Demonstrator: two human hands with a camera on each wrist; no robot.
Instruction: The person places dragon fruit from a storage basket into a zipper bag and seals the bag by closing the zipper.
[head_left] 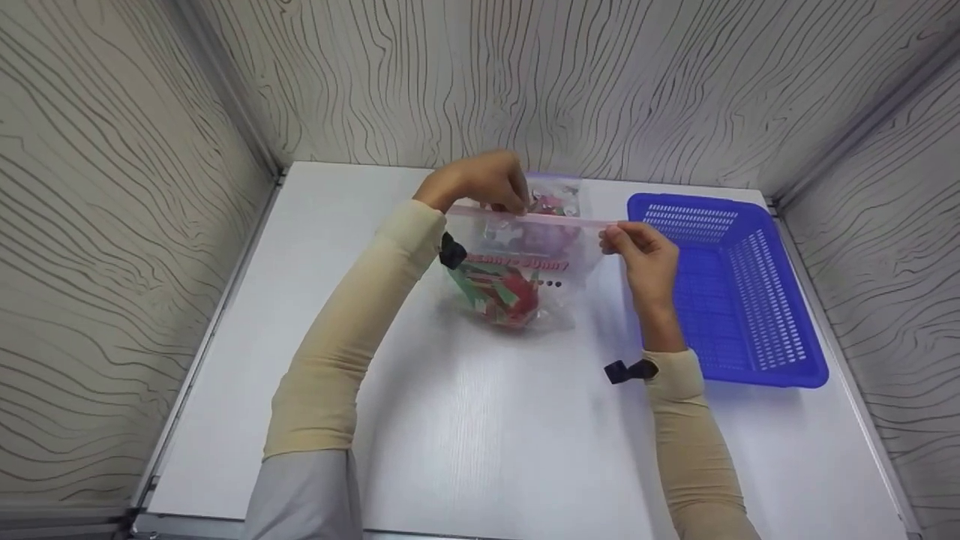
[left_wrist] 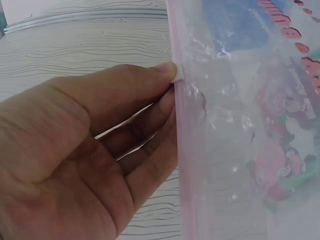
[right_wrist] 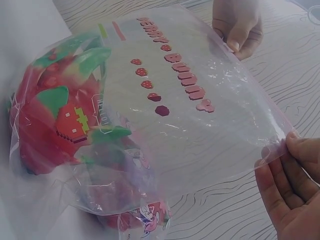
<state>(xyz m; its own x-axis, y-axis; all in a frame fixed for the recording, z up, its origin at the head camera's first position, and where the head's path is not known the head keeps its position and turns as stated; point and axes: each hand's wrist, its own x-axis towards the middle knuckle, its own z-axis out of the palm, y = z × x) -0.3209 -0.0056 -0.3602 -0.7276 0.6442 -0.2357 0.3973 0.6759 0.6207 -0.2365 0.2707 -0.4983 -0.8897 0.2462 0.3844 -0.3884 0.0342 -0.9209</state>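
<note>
A clear zip bag (head_left: 581,262) printed with "Berry Bunny" and strawberries hangs upright over the white table. Inside its lower part is a red dragon fruit (right_wrist: 55,110) with green tips. Along the top runs a pink zip strip (head_left: 566,220). My left hand (head_left: 484,180) pinches the small white slider (left_wrist: 178,74) on that strip between thumb and fingers. At the bag's right top corner, my right hand (head_left: 649,259) pinches the edge with thumb and fingertips. Behind the bag shows a second clear bag (head_left: 559,193) with pink and red print, partly hidden.
A blue plastic basket (head_left: 806,367) with slotted sides stands on the table (head_left: 450,442) to the right, beside my right hand. Patterned panels (head_left: 570,82) rise at the back and both sides. Each wrist carries a black camera mount (head_left: 630,370).
</note>
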